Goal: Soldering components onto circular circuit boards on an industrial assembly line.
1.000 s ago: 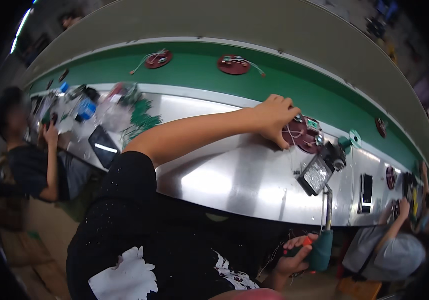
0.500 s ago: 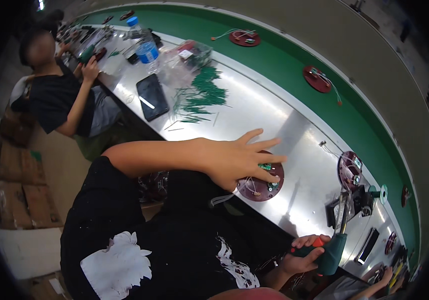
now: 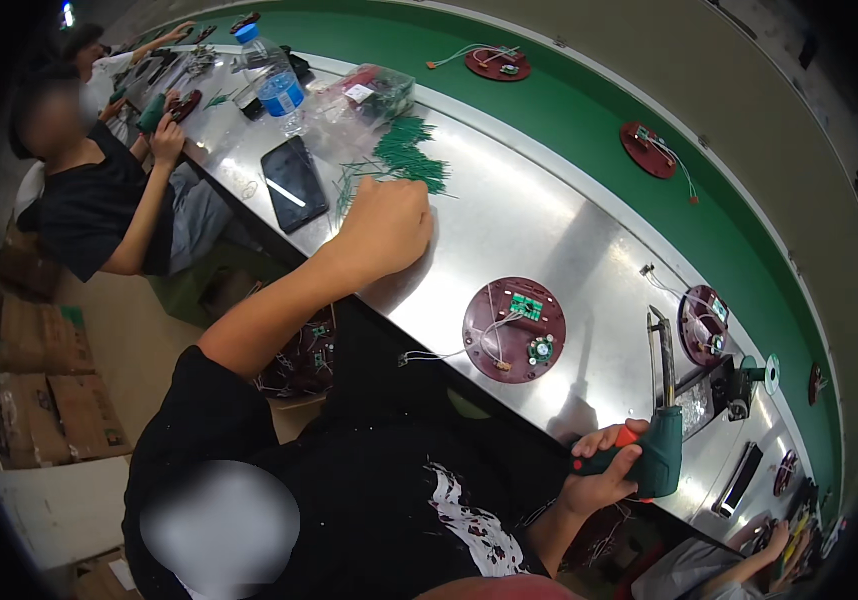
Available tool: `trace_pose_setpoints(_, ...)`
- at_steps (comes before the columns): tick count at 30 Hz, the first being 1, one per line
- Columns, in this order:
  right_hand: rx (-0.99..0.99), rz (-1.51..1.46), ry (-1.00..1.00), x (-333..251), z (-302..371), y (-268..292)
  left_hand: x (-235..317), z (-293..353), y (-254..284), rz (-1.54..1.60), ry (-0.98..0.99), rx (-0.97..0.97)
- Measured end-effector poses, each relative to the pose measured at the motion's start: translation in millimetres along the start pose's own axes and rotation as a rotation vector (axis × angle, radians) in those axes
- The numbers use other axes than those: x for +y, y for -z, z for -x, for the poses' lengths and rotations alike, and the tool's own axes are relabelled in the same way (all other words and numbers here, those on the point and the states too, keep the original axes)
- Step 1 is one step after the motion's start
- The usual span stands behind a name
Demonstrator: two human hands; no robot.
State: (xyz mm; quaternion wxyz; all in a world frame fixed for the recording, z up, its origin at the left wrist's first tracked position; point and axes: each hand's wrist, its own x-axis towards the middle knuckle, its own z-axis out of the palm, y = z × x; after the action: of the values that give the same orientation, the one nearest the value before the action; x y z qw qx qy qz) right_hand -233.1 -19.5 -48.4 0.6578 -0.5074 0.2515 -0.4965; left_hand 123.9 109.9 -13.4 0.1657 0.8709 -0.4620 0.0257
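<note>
My left hand (image 3: 387,228) is closed beside a pile of thin green wire pieces (image 3: 415,150); its fingertips are hidden, so whatever it pinches does not show. In my right hand (image 3: 604,470) is a green pistol-shaped soldering gun (image 3: 662,455) with a red trigger, its metal tip pointing away from me over the bench. Between my hands lies a round maroon plate (image 3: 489,355) carrying a green circuit board (image 3: 526,307), a smaller round green part (image 3: 541,349) and white wires that hang over the bench's near edge. Neither hand touches this plate.
A phone (image 3: 294,184), a water bottle (image 3: 279,92) and a plastic bag (image 3: 364,95) are at the left. Beyond the metal bench, a green strip (image 3: 569,120) bears more maroon plates (image 3: 648,150). A solder spool (image 3: 771,374) stands right. Another person (image 3: 99,195) works at left.
My left hand has left the maroon plate, moved left to the green wire pieces and closed. The soldering gun has risen slightly in view, still in my right hand.
</note>
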Motion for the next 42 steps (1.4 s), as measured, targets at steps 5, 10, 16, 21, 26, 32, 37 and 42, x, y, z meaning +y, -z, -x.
trace_pose_setpoints(5,0.006,0.020,-0.002,4,3,6,4,-6,-7,-0.188,-0.034,-0.025)
trace_pose_setpoints(10,0.064,0.015,0.003,3,2,6,10,-17,-5,-0.331,-0.152,-0.175)
trace_pose_setpoints(16,0.066,0.089,-0.017,1,1,8,45,-36,9,0.051,-0.326,-0.329)
trace_pose_setpoints(21,0.028,0.247,0.045,-10,9,13,84,-42,-25,0.447,-0.525,-0.372)
trace_pose_setpoints(26,0.117,0.276,0.038,-13,22,15,112,-44,-56,0.545,-0.806,-0.199)
trace_pose_setpoints(32,0.075,0.435,0.076,-11,34,25,117,-43,-48,0.687,-0.758,-0.219)
trace_pose_setpoints(37,-0.052,0.595,0.074,-12,35,28,112,-40,-36,0.636,-0.776,-0.309)
trace_pose_setpoints(42,-0.073,0.628,0.006,-20,39,17,107,-34,-46,0.588,-0.850,-0.204)
